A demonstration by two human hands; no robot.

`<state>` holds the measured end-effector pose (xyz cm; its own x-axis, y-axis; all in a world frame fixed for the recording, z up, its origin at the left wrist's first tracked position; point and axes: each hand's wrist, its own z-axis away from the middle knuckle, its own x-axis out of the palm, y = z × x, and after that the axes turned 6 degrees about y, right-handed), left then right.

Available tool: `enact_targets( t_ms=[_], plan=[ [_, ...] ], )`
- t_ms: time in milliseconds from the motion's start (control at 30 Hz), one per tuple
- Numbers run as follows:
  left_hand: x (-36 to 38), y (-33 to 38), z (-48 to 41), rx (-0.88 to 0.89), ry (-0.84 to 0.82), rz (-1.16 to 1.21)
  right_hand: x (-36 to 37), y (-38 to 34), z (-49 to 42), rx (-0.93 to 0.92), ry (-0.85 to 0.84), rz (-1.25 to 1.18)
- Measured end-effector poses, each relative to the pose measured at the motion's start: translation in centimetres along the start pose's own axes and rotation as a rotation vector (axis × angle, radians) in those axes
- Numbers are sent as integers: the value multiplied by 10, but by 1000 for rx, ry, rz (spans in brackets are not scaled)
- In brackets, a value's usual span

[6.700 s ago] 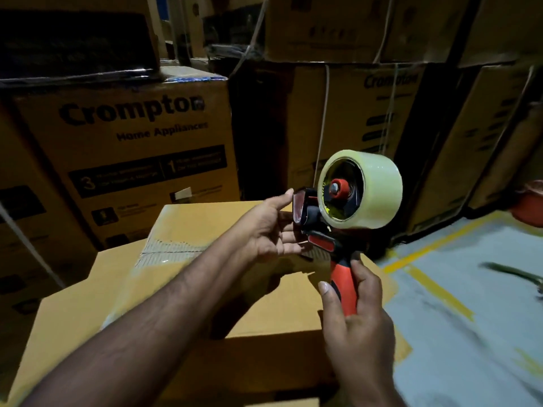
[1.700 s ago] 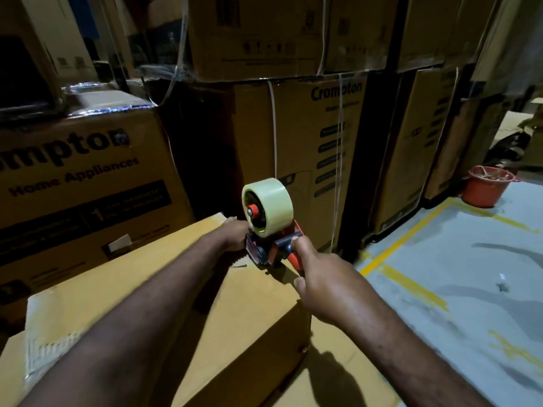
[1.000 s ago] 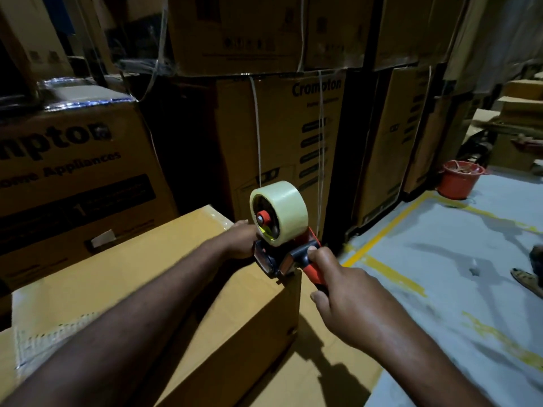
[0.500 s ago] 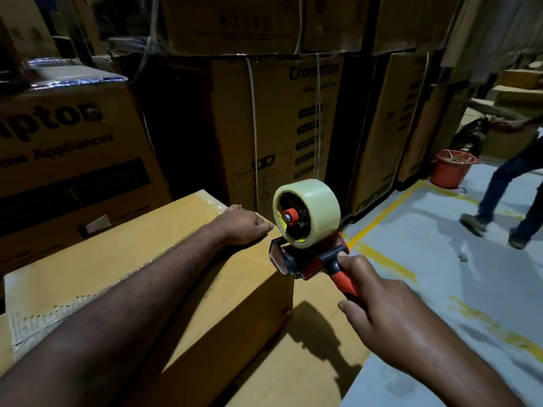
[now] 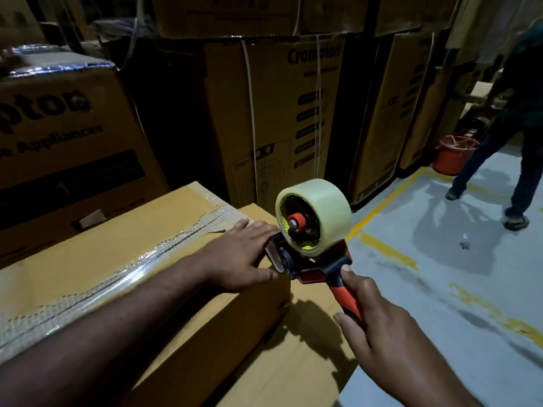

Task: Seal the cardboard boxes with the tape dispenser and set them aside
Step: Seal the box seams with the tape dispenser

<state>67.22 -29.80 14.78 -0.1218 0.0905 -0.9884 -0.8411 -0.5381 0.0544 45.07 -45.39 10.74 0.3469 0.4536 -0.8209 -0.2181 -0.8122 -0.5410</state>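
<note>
Sealing step, plain brown corrugated cardboard box (image 5: pixel 141 292) at near left, clear tape (image 5: pixel 126 273) along top seam, torn paper (image 5: pixel 210 221) toward far end. Flat, straight-fingered left hand (image 5: pixel 238 259) pressing box top at right edge. Curled right hand (image 5: pixel 379 330) wrapped round red handle (image 5: pixel 348 301) of red-and-black tape dispenser (image 5: pixel 311 230) with clear roll, just beside that edge. Probably stiff, light-to-medium weight, glossy tape slippery; best gripped at opposite lower edges.

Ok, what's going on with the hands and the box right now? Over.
Left hand flat on box top. Right hand grips tape dispenser, just past box edge. Tape already along top seam. Nothing blocking; person walking, far right.
</note>
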Motion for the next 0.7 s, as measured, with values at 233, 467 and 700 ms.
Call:
enact_targets(
  t_ms=[233,467,700],
  plan=[
    [11,-14,-11,145,80,-23,20,20,16,21,85,-123],
    [12,-24,-8,175,30,-80,43,38,33,130,100,-224],
    [8,-28,-8,138,-47,82,60,44,24,27,111,-170]
  ],
)
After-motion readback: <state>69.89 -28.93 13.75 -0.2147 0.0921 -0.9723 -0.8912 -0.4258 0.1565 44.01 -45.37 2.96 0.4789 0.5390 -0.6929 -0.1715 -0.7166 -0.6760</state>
